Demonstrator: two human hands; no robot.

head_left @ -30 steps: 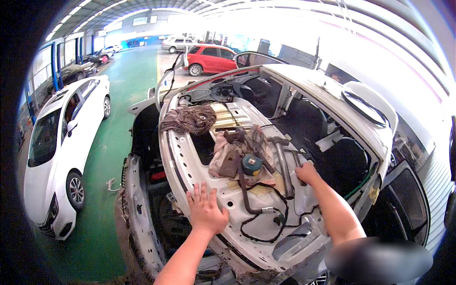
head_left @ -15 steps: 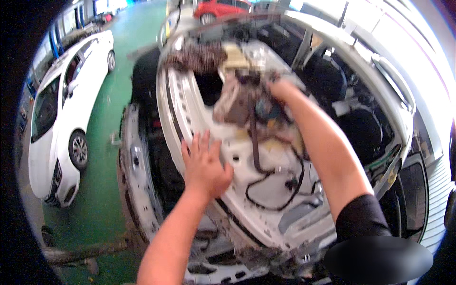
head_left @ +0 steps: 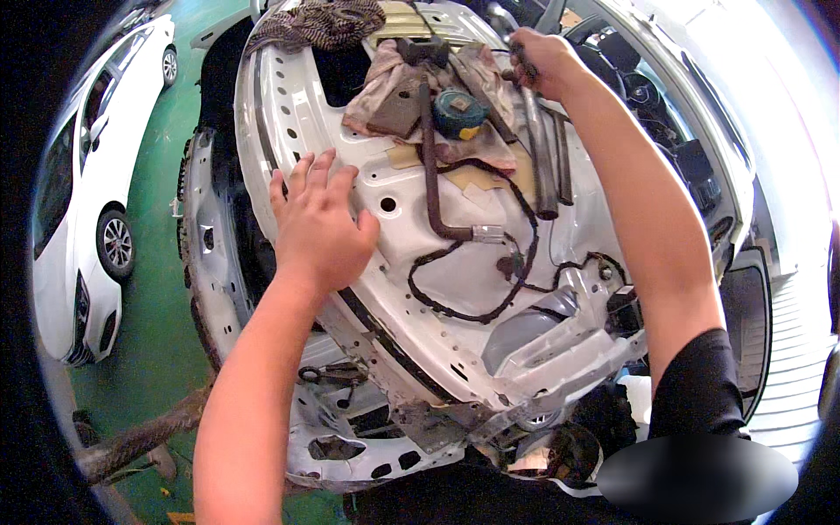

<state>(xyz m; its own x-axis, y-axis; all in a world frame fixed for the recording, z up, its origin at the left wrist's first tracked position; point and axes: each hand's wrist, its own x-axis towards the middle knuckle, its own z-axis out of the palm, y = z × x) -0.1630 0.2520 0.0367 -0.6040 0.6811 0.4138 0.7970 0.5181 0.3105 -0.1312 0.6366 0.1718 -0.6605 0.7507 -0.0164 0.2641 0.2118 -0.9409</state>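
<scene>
My left hand (head_left: 322, 223) is open, fingers spread over the edge of the stripped white car body panel (head_left: 363, 254). Farther off on the right, my right hand (head_left: 547, 66) is closed around a hand tool (head_left: 502, 21) with a shiny metal end and a dark grip; its exact kind is not clear. Beside that hand lie metal tubes (head_left: 542, 171). Left of them, a stained cloth (head_left: 372, 101) bears a blue-green tape measure (head_left: 459, 114) and a dark flat block (head_left: 398, 111). A brown L-shaped bar (head_left: 430, 175) lies next to them.
A black cable (head_left: 464, 317) loops across the panel. A patterned cloth (head_left: 319, 24) lies at its far left beside a dark opening (head_left: 341, 74). A white car (head_left: 109, 149) stands on the green floor (head_left: 166, 219) at left. Car seats (head_left: 617, 52) show at right.
The view has shifted, so the panel and tools sit higher and more to the left. My right hand appears farther out, with the metal tool now visible. My left hand remains spread by the panel edge.
</scene>
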